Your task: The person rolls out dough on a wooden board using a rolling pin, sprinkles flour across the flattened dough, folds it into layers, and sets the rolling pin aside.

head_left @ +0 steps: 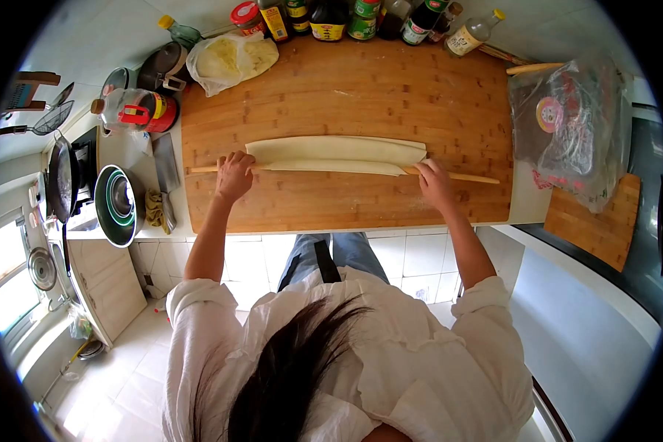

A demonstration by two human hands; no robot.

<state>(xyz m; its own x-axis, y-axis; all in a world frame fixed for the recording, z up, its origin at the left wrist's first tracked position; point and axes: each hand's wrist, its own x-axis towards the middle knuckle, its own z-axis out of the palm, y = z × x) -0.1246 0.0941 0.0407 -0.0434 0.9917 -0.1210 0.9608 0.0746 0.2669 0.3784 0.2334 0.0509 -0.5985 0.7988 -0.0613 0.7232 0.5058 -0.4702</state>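
A long, thin wooden rolling pin [476, 178] lies crosswise on the big wooden board [346, 92]. Around its middle is wrapped a pale sheet of dough [335, 151], with a flat flap on the far side and a rolled fold nearer to me. My left hand [235, 175] is closed over the pin just past the dough's left end. At the right end of the dough, my right hand [435, 182] grips the pin, its fingers touching the dough's corner. Both ends of the pin stick out beyond my hands.
Several sauce bottles [327, 20] line the board's back edge beside a plastic bag [232, 60]. To the left are a cleaver [166, 163], nested bowls [119, 205] and a large oil jug [136, 110]. A clear plastic bag [574, 121] and a small cutting board [595, 221] lie right.
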